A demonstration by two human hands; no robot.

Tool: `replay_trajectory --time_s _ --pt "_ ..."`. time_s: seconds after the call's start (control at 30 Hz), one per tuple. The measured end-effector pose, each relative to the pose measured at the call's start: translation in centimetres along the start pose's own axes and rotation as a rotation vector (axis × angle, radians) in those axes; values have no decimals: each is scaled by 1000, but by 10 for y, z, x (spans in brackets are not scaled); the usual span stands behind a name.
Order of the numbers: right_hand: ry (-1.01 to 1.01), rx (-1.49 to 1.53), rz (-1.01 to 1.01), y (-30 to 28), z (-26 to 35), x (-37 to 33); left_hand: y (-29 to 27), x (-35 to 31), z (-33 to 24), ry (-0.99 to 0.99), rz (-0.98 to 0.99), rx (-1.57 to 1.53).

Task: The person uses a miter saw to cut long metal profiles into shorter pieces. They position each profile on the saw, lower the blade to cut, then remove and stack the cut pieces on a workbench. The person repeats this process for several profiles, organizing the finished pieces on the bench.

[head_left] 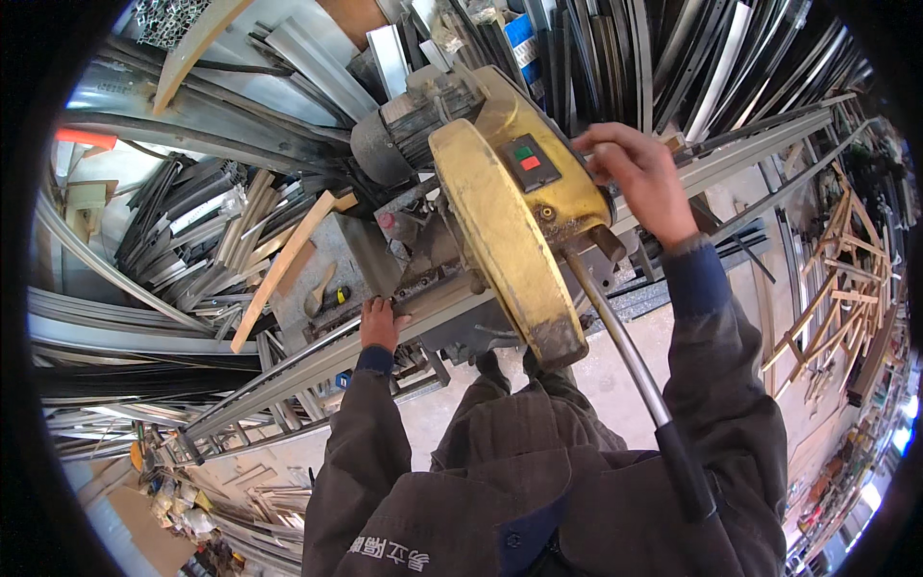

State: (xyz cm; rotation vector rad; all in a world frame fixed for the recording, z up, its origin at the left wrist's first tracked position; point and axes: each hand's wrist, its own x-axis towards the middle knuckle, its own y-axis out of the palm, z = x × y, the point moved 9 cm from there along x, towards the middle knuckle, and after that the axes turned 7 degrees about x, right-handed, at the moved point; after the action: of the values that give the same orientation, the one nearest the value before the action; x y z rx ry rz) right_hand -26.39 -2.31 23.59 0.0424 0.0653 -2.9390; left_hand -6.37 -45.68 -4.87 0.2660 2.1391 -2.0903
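A yellow cut-off saw (500, 240) stands before me, with a grey motor (418, 130) behind its blade guard. Its switch plate (529, 162) carries a green and a red button. A long metal profile (442, 306) runs lengthwise through the saw, beneath the guard. My left hand (380, 324) grips this profile left of the guard, fingers over its top. Beside the switch plate, my right hand (642, 178) hovers near the housing's right edge, fingers loosely bent and apart, with nothing visible in them. The saw's lever handle (630, 356) points toward me, untouched.
Left of the saw, a small brush (319, 291) and a yellow-black tape measure (342, 294) lie on the bench. Metal offcuts (207, 221) are heaped farther left. Dark profiles (615, 58) crowd the back. Wooden frames (836, 279) lie on the floor at right.
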Motion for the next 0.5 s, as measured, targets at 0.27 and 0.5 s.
replay_trajectory --time_s 0.27,0.5 --pt "-231 -387 158 42 -14 42 -6 1 -7 11 -21 -20" --pt "-397 -624 205 58 -13 41 -5 -2 -4 26 -60 -1"
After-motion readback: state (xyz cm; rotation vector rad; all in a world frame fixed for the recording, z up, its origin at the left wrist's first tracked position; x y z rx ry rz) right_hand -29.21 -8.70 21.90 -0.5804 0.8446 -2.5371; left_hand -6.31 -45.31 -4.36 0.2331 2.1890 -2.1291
